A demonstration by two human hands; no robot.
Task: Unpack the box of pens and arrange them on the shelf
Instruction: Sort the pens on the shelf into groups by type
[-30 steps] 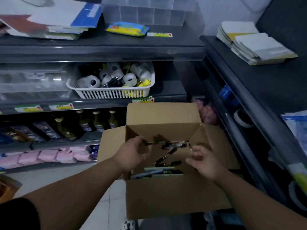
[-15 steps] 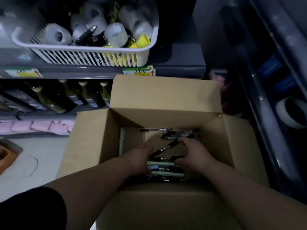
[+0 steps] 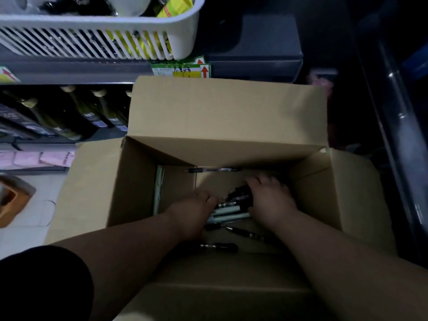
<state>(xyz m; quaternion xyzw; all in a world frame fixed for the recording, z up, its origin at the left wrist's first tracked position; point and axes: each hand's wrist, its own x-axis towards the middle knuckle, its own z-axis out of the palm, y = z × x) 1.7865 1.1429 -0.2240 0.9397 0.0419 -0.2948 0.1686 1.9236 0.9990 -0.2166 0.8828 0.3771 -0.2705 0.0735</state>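
The right hand's [image 3: 271, 202] fingers [image 3: 260, 181] curl over a clutch of dark pens [image 3: 239, 193]. The left hand's [image 3: 193, 213] bend down against the pens' other ends; whether they are clasping I cannot tell. The step looks like gathering a bundle off the bottom of the box [image 3: 134, 181]. The next move calls for a straight lift between its tall walls and raised flaps, then a reach to the shelf [image 3: 254, 63] beside the basket [image 3: 92, 40].

Right hand [image 3: 269, 201] grips pens [image 3: 231, 214], left hand [image 3: 193, 213] alongside (inside box [image 3: 227, 117])
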